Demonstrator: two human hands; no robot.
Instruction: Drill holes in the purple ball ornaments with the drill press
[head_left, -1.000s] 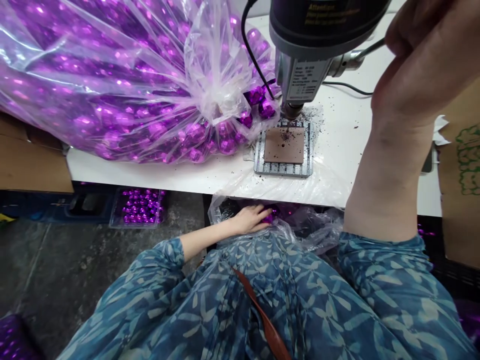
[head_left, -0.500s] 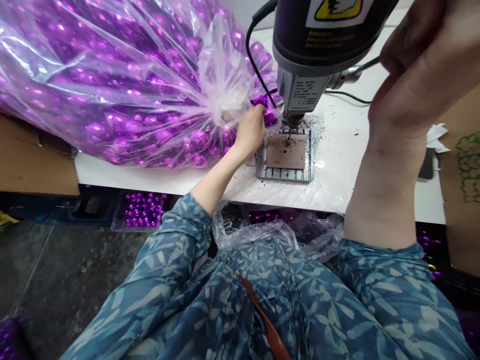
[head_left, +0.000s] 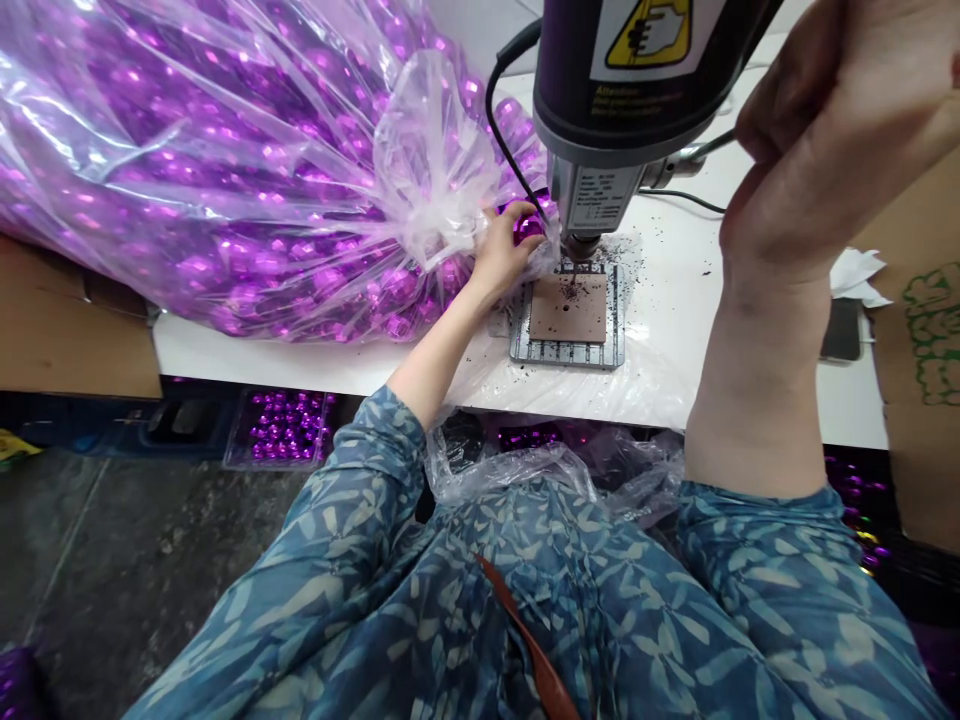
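Observation:
My left hand [head_left: 504, 250] curls its thumb and fingers around a shiny purple faceted ball [head_left: 529, 228] at the mouth of a big clear plastic bag [head_left: 431, 170]. Many more such balls fill the bag. At the upper right, my right hand [head_left: 817, 130] is closed around the end of the feed lever [head_left: 709, 147] of a drill press [head_left: 622, 110]; its grip is mostly hidden. Below the drill's chuck [head_left: 581, 245], a brown board [head_left: 570, 318] with a dark hole lies on the slotted metal base [head_left: 566, 353], with dark shavings scattered about.
A black cable [head_left: 491, 110] loops beside the drill. On the white table [head_left: 675, 300] lie a phone [head_left: 841, 330] and crumpled white tissue [head_left: 859, 277]. Cardboard stands at both sides. Below the table edge are a clear box of purple pieces [head_left: 281, 430] and loose plastic film [head_left: 517, 465].
My left hand has loosened from a tight pinch into a wider curl, and the purple ball now shows between thumb and fingers. My right hand stays at the lever; the view has shifted slightly.

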